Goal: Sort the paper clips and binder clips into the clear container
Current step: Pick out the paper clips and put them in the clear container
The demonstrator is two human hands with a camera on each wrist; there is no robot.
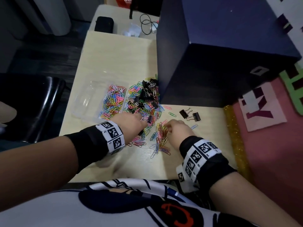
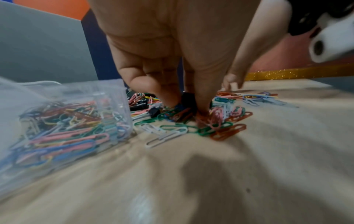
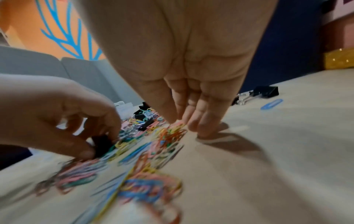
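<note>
The clear container [image 1: 85, 99] lies at the left of the pale table, its right compartment full of coloured paper clips [image 1: 114, 102]. A mixed pile of paper clips and black binder clips [image 1: 146, 97] lies beside it. My left hand [image 1: 146, 122] reaches into the pile's near edge and pinches a black binder clip [image 2: 188, 99] between thumb and fingers. My right hand [image 1: 167, 128] is over a loose heap of paper clips [image 1: 161, 136]. Its thumb and forefinger [image 3: 179, 122] pinch the top of that heap, and the outer fingertips [image 3: 205, 131] touch the table.
Two black binder clips [image 1: 190, 114] lie apart on the right, with a lone blue paper clip [image 1: 194, 126] near them. A tall dark blue box [image 1: 213, 63] stands right behind the pile. A gold glitter strip [image 1: 232, 128] edges the table on the right.
</note>
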